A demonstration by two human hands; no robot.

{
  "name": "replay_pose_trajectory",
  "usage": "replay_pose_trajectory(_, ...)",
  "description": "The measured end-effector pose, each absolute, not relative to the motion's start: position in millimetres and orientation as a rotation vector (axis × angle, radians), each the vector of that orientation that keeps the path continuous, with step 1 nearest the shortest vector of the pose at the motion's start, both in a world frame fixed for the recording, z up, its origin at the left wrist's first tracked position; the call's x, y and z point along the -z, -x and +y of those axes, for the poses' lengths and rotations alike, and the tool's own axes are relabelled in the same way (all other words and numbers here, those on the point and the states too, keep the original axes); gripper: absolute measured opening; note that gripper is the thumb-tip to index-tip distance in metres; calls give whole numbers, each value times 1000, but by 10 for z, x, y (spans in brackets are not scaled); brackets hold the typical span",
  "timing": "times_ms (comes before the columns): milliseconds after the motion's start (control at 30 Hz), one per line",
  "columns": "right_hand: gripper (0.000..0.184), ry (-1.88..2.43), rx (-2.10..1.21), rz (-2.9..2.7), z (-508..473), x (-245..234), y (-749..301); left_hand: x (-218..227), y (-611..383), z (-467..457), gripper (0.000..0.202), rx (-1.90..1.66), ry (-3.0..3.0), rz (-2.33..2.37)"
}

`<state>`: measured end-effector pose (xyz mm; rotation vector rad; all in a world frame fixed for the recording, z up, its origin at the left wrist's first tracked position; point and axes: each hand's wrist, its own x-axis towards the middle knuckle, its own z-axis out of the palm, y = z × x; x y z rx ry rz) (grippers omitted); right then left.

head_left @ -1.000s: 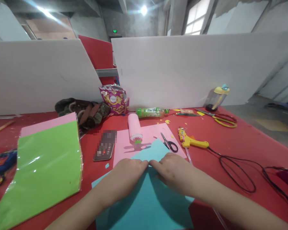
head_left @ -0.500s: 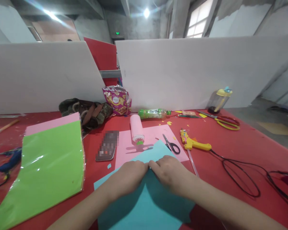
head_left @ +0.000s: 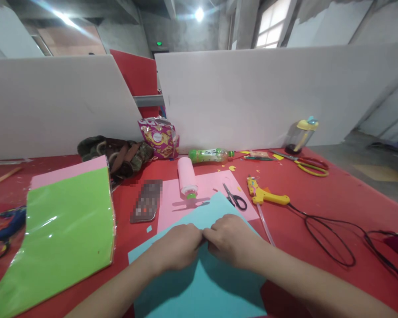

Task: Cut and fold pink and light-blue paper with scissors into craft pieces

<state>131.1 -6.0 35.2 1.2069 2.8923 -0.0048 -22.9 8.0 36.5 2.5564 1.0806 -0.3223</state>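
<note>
A teal paper sheet [head_left: 202, 282] lies on the red table [head_left: 318, 198] right in front of me, one corner pointing away. My left hand [head_left: 177, 245] and my right hand [head_left: 232, 238] rest on it side by side, fingers curled, their fingertips meeting in a pinch on the paper near its middle. A pink sheet [head_left: 212, 183] lies under the teal corner, with a pink roll [head_left: 185, 176] and small black scissors [head_left: 234, 198] on it.
A green and pink paper pack [head_left: 59, 229] lies at left, a phone [head_left: 146, 201] beside it. A yellow glue gun [head_left: 263, 194] with black cord [head_left: 328, 238] is at right. Farther back: a green bottle [head_left: 208, 154], snack bag [head_left: 157, 137], large scissors [head_left: 305, 165], white boards [head_left: 252, 92].
Both hands have drawn back slightly toward me along the teal sheet and curled tighter, fingertips still together. More of the sheet's far corner now shows.
</note>
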Motion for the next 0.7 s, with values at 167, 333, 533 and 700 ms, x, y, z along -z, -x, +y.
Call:
replay_pose_trajectory(167,18,-1212,55,2873,-35,-357,-1339,-373,249,83,28,308,-2516,1104)
replay_pose_trajectory(333,18,-1294,1,2831,3,-410,-1395,-429,328,113,29,287,-2476,1144)
replay_pose_trajectory(533,21,-1444,-25,2621,64,-579,-1467,-544,409,161,30,333,-2446,1238)
replay_pose_trajectory(700,22,-1552,-16,2450,143,-712,-1555,-562,447,188,32,357,-2434,1258)
